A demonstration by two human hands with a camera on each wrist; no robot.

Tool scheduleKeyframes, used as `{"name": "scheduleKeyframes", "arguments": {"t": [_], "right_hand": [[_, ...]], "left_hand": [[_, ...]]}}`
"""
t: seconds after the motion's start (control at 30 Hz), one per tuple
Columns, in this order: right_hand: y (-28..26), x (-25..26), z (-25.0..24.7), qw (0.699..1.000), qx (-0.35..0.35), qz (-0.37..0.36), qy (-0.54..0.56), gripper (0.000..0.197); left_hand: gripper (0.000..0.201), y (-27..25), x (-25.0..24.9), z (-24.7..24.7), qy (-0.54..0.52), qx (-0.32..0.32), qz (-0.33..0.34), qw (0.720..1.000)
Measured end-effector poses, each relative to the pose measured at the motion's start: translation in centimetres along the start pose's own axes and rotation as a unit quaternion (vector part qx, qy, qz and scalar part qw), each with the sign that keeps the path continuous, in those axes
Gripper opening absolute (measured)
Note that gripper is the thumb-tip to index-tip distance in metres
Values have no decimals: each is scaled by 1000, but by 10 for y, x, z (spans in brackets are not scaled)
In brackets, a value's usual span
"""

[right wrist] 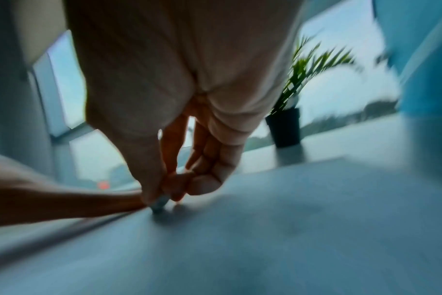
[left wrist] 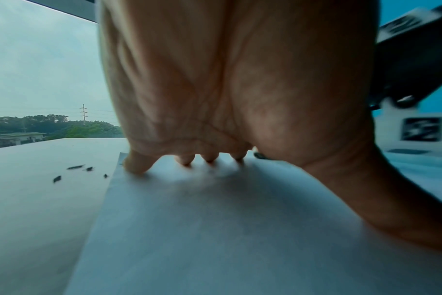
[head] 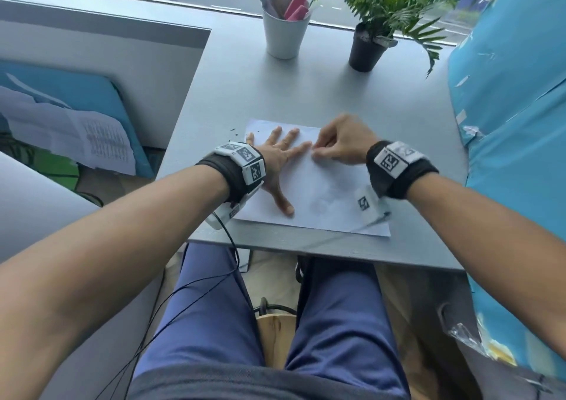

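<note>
The right hand (head: 343, 145) pinches a small grey nub (right wrist: 160, 204), perhaps an eraser, between thumb and fingertips, its tip down on the paper (head: 321, 197). The left hand (head: 277, 161) lies spread flat, pressing the sheet's far left part. The paper sits at the near edge of the table (head: 275, 93). Thin and light, it would likely slide or crumple under rubbing, so it is best pinned flat close beside the nub. Dark crumbs (left wrist: 75, 167) lie just left.

The right hand (right wrist: 179, 89) pinches a small grey object (right wrist: 160, 205) down onto the paper (right wrist: 265, 239), fingers (right wrist: 215, 175) curled. At two o'clock stands a blurred potted plant (right wrist: 284, 127).
</note>
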State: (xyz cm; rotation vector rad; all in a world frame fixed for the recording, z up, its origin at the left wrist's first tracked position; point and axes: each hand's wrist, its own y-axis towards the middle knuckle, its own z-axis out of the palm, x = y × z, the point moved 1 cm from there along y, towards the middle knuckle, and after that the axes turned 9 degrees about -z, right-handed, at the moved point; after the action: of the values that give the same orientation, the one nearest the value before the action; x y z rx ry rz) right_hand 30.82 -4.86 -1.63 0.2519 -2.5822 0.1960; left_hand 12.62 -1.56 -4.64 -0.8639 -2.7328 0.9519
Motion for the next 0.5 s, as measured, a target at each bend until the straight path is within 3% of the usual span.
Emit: {"name": "scheduleKeyframes", "arguments": {"t": [0.1,0.23,0.4,0.5], "right_hand": [[2,-2,-1,999,-44,14,0,4],[-22,30,29,995,73,-61,30,6],[5,-4,-2,998,-50,24,-5,6],[-17,25,24,999,24,-34,8,6]], "left_hand": [[157,-1,-2,-1,-2,-1,-3,1000],[159,2,0,2,7,-8,-3,1000],[157,0,-2,0,2,-4,-3,1000],[159,2,-4,1,15,-7,-10,1000]]}}
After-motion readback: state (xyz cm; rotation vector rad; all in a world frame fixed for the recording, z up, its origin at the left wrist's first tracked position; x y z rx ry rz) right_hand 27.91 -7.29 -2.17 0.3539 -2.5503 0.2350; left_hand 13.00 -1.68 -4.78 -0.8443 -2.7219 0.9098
